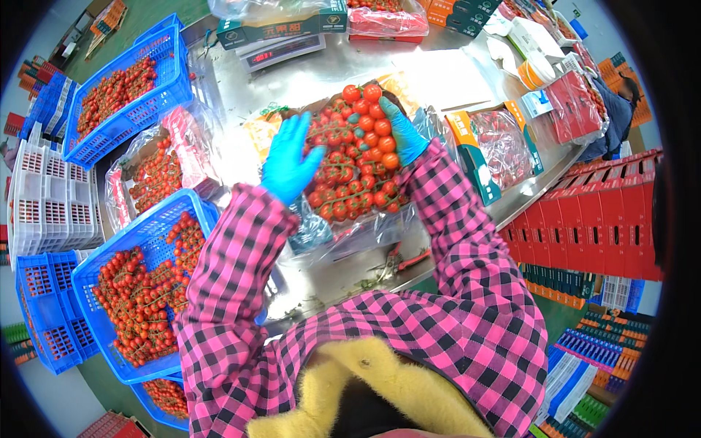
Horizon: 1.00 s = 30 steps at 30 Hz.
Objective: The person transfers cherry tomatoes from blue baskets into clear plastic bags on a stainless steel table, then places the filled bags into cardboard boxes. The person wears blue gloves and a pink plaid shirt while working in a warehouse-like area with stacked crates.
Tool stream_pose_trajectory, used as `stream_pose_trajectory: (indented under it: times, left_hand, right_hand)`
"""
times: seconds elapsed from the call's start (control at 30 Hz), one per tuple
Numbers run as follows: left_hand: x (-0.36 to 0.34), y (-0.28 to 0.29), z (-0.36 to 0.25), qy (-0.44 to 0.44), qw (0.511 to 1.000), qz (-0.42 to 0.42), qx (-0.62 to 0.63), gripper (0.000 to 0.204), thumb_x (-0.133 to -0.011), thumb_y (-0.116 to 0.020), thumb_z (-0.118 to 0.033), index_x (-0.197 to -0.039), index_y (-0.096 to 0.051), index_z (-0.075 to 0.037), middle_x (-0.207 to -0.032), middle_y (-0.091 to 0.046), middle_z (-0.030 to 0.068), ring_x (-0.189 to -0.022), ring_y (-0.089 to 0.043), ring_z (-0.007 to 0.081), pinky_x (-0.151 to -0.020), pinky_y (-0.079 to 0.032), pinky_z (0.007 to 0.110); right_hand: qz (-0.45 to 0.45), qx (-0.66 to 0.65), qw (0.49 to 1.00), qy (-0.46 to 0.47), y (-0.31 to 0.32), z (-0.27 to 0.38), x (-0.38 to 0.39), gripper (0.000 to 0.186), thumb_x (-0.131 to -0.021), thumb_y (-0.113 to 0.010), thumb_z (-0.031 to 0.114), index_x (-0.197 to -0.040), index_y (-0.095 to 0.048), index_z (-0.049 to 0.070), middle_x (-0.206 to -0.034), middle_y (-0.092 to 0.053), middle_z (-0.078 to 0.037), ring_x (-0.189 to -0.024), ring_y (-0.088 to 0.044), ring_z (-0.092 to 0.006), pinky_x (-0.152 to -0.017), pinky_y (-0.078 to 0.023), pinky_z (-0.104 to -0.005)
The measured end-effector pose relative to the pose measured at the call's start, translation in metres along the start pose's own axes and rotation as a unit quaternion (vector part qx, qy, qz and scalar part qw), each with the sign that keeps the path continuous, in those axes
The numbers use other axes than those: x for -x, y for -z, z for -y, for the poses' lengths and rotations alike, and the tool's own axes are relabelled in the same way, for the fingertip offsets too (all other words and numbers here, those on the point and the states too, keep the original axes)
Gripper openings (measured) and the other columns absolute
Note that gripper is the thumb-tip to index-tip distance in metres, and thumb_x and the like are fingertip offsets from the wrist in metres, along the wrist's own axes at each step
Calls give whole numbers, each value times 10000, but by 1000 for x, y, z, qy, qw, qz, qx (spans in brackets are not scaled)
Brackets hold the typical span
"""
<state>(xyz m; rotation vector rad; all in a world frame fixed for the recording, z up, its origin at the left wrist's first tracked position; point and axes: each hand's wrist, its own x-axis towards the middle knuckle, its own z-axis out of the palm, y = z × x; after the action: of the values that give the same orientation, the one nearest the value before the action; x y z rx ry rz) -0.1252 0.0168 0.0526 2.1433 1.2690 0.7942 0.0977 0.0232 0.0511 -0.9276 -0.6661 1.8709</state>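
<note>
A lined carton of cherry tomatoes (pixel 337 198) sits in the middle of the steel table. My right hand (pixel 400 133), in a blue glove, grips a vine of tomatoes (pixel 382 127) at the carton's upper right, with fingertips showing among the fruit. My left hand (pixel 292 157), also gloved, is at the carton's left edge, fingers straight and thumb apart, holding nothing. Red-handled clippers (pixel 412 260) lie below the carton among stem scraps. A bagged carton (pixel 499 153) is to the right.
Blue crates (pixel 87 274) of tomatoes stand at left, with white crates (pixel 51 193) beyond. A scale (pixel 281 57) and boxes (pixel 281 29) are at the back. Red cartons (pixel 577 219) are stacked at right, near another person (pixel 617 113). A bagged tomato box (pixel 157 175) lies left.
</note>
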Motion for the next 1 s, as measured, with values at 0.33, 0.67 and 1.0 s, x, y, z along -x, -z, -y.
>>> stream_pose_trajectory:
  times: [0.33,0.67,1.0]
  left_hand:
    - [-17,-39,7,85,936,211,-270,562,-835,-430,-392,-1349,-244,-262,-1402,-209,110,-1293,-182,316,-971,-114,623]
    - [102,-3,-6,-175,977,-113,-53,466,-771,-540,-286,-1179,-473,-72,-1286,-376,168,-1202,-338,328,-992,-226,523]
    - [387,332,197,348,812,23,-468,128,-747,-511,-167,-776,-631,-133,-735,-607,90,-706,-601,267,-585,-480,406]
  right_hand:
    - [233,731,560,314,65,12,-32,560,-762,-566,281,-1275,-385,149,-1086,-520,-134,-945,-519,-301,-799,-428,-413]
    - [64,713,615,331,-27,35,-5,403,-819,-526,105,-1211,-460,40,-1217,-475,-138,-1116,-450,-236,-942,-344,-342]
    - [415,609,663,130,-372,-288,-93,282,-751,-545,157,-1012,-588,59,-972,-580,-144,-902,-564,-282,-788,-455,-379]
